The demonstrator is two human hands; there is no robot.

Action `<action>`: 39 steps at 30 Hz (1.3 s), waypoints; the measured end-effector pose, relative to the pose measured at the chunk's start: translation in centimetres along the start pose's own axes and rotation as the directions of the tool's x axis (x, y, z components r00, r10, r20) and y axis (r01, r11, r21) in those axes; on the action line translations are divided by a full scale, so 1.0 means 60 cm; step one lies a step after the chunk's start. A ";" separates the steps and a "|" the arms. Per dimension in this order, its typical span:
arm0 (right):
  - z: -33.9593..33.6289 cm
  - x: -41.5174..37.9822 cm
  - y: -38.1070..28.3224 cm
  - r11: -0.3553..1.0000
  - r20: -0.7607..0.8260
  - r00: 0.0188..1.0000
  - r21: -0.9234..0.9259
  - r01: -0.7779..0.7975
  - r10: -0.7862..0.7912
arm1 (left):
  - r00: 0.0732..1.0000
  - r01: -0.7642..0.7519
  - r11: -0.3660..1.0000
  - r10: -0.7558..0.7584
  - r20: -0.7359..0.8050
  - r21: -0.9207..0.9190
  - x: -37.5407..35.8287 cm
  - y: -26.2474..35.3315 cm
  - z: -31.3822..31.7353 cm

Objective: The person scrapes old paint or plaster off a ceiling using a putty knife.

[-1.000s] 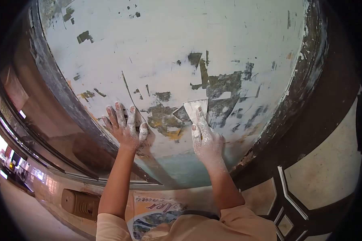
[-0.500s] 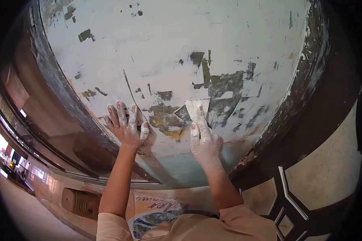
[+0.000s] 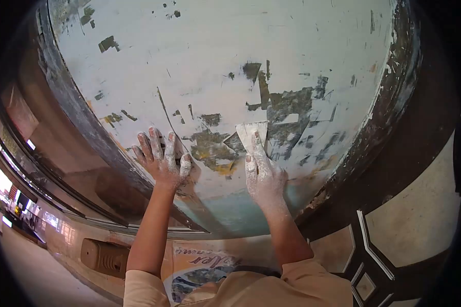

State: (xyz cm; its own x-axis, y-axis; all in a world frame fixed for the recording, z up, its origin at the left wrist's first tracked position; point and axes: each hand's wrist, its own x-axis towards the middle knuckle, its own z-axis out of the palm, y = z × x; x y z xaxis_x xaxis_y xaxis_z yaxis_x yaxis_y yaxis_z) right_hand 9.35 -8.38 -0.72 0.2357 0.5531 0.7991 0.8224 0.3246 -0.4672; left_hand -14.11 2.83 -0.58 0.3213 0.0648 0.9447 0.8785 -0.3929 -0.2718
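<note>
White-dusted, the right hand (image 3: 268, 183) pressed a scraper (image 3: 245, 134) to the surface (image 3: 210, 46) between dark patches (image 3: 292, 105); the left hand (image 3: 168, 171) lay spread

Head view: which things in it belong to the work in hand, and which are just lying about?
In the work:
- putty knife, blade against the panel
- right hand, holding the knife
- left hand, spread on the panel
- patchy, white-coated panel

Apparently just about:
- brown molded object, exact kind unclear
- printed sheet with lettering
</note>
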 end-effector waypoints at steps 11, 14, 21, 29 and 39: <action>-0.003 -0.025 0.035 0.998 -0.016 0.998 -0.022 0.063 -0.063 | 1.000 0.011 1.000 -0.011 0.006 -0.008 -0.001 -0.001 -0.003; -0.025 -0.030 0.045 0.993 0.083 0.994 -0.093 0.078 -0.070 | 1.000 0.021 1.000 -0.021 0.011 -0.016 0.002 0.000 -0.004; -0.138 0.041 0.054 0.888 0.338 0.906 -0.289 0.357 -0.255 | 0.995 0.066 0.997 -0.062 0.082 -0.041 0.000 0.003 -0.013; -0.254 0.175 -0.005 0.659 0.577 0.809 -0.567 0.495 -0.112 | 0.995 0.074 0.995 -0.070 0.066 -0.062 -0.001 0.001 -0.008; -0.241 0.218 -0.013 0.581 0.587 0.805 -0.628 0.518 -0.082 | 0.996 0.073 0.995 -0.070 0.055 -0.068 0.002 0.003 -0.011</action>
State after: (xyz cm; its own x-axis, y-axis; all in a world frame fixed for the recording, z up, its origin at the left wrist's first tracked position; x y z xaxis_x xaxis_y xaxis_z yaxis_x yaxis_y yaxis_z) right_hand 19.28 -12.50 15.57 -0.1820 0.8692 0.4597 0.9250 -0.0073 0.3800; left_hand -14.16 2.17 -0.39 0.2783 0.1423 0.9499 0.8737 -0.4483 -0.1888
